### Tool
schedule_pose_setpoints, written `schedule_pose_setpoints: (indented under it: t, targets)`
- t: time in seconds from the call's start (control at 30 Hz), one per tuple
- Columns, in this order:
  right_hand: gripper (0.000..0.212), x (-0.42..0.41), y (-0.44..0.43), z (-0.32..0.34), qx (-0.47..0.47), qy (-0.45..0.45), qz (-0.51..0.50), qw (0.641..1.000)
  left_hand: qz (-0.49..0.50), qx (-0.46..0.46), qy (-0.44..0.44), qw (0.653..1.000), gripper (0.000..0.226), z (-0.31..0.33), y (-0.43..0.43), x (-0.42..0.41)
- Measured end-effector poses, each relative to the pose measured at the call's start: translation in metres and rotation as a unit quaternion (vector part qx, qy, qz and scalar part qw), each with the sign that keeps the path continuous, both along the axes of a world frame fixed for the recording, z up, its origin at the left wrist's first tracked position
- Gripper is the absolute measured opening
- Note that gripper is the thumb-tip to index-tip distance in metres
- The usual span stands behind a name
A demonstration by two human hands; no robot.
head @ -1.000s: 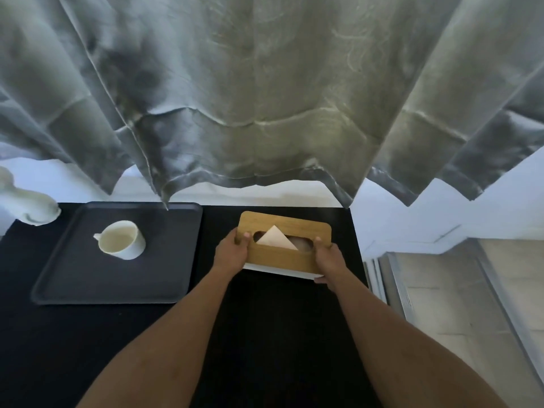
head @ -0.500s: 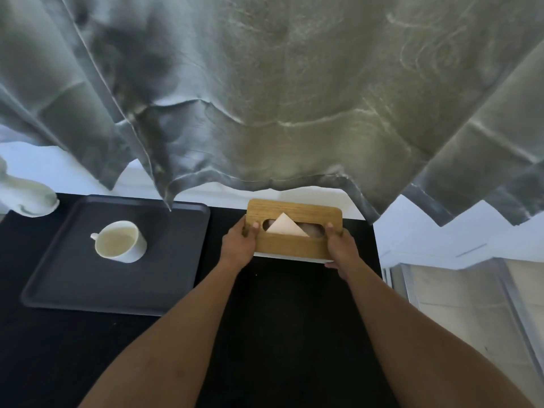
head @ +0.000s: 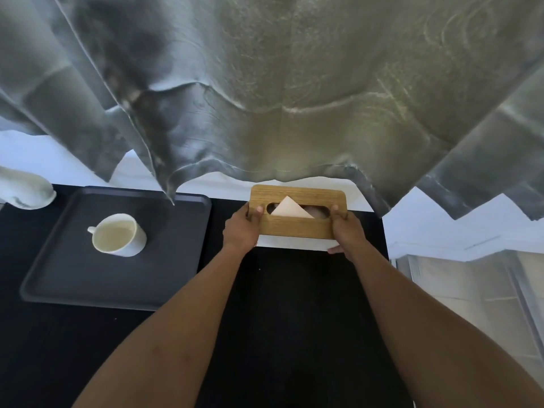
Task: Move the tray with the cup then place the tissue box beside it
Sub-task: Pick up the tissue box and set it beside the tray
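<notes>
A tissue box [head: 297,228] with a wooden lid and white base sits at the far edge of the black table, a pale tissue poking out of its slot. My left hand [head: 240,231] grips its left end and my right hand [head: 346,231] grips its right end. To the left lies a dark grey tray [head: 73,278] holding a white cup [head: 117,235] with its handle turned left. A narrow strip of table separates the tray from the box.
A grey curtain [head: 279,98] hangs low over the back of the table, its hem just above the box and tray. A white object [head: 25,188] stands at the far left corner. The black table [head: 294,319] ends on the right above a tiled floor [head: 471,304].
Both hands have pushed the tissue box farther toward the back edge under the curtain hem. The tray and cup have stayed in place.
</notes>
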State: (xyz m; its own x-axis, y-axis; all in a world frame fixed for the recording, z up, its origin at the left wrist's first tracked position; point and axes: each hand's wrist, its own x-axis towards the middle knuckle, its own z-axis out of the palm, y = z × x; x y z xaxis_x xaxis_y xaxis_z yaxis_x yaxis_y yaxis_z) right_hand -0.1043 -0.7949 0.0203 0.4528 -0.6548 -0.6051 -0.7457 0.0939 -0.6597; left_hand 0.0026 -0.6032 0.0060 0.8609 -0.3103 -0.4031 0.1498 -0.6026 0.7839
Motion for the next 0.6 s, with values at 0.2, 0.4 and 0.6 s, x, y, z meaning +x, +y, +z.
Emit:
schedule_pose_setpoints:
  t: [0.2,0.4,0.6]
  targets:
    - [0.061,0.005,-0.002,0.0,-0.015,-0.003,0.012,1.0,-0.008,0.03,-0.013,0.999,0.06,-0.002,-0.006,0.007]
    - [0.061,0.002,-0.002,-0.002,-0.029,-0.015,0.018,0.999,-0.021,0.046,-0.016,0.999,0.064,-0.005,-0.007,0.007]
    - [0.065,-0.001,0.0,0.006,0.022,-0.027,-0.041,0.999,-0.028,-0.014,0.051,0.998,0.075,-0.003,0.002,0.003]
